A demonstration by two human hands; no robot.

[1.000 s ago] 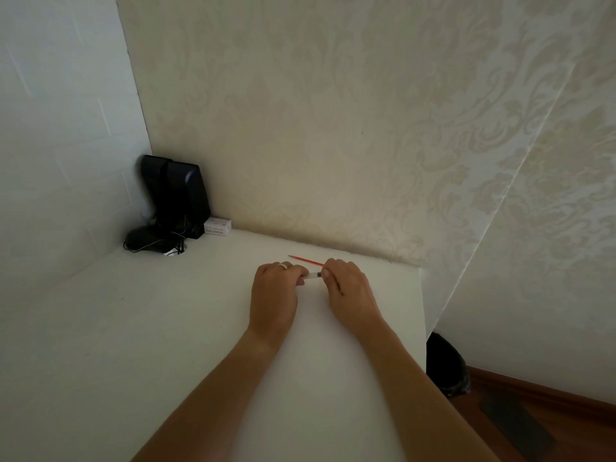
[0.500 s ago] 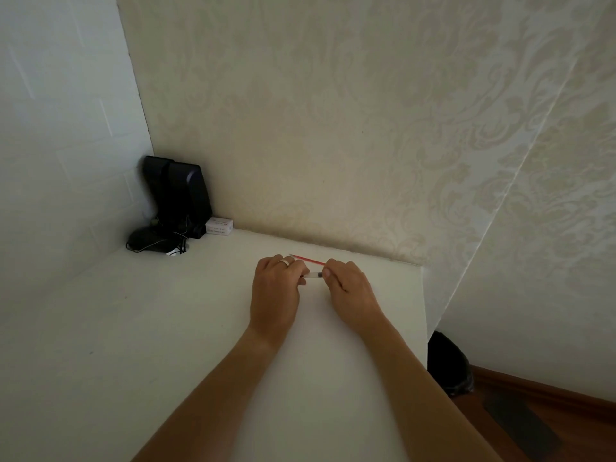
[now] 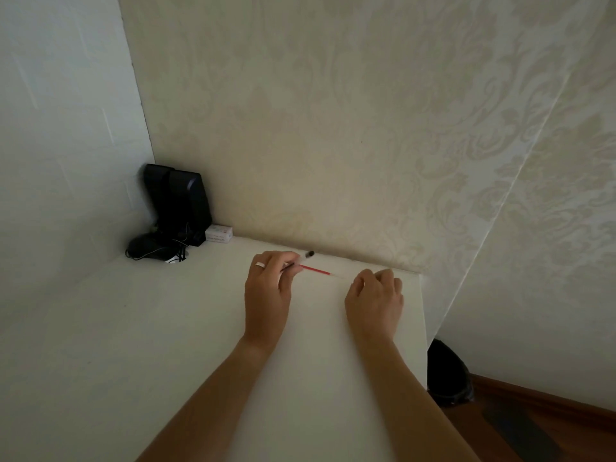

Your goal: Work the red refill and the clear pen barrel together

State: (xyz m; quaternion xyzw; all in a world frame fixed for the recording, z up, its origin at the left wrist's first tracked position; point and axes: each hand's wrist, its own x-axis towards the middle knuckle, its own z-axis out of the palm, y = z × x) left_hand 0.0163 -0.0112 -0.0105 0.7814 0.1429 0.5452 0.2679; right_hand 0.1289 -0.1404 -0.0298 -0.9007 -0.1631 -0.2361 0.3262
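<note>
Both hands rest on the white desk [image 3: 166, 328] near its far edge. We see the left hand [image 3: 266, 295], which wears a ring [image 3: 259, 264], with fingers curled round a clear pen barrel [image 3: 301, 259] whose dark end points toward the wall. A red refill [image 3: 315, 270] extends from beside the left fingers across the desk toward the right hand [image 3: 375, 300], its pale end stopping just short of the right hand's thumb. We note that the right hand lies well apart from the left, with fingers curled; whether they hold anything we cannot tell. In the far left corner stand black speakers [image 3: 178, 201], a black mouse [image 3: 146, 246] with its cable, and a small white box [image 3: 219, 233]. Patterned wallpaper [image 3: 366, 128] backs the desk.
</note>
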